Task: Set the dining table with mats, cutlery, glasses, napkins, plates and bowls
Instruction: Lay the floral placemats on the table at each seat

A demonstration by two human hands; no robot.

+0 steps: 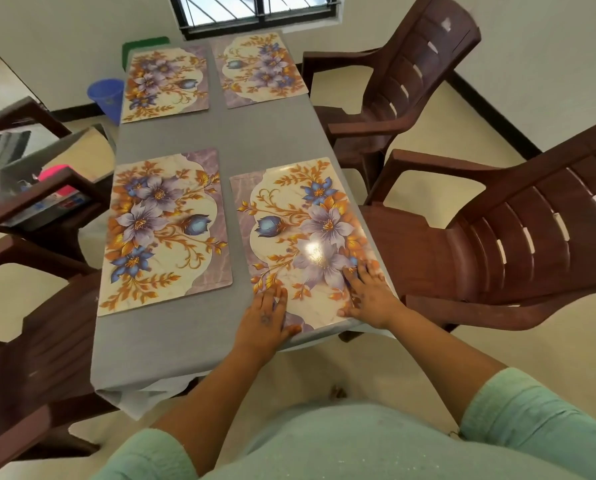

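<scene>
Pressing near-right mat [310,237] flat, both hands [265,315].

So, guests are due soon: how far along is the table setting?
Early. Three floral placemats already lie flat: far left, far right and near left. The fourth floral placemat is in hand, with the left hand and right hand pressing its near end. No cutlery, glasses, napkins, plates or bowls on the grey table.
</scene>
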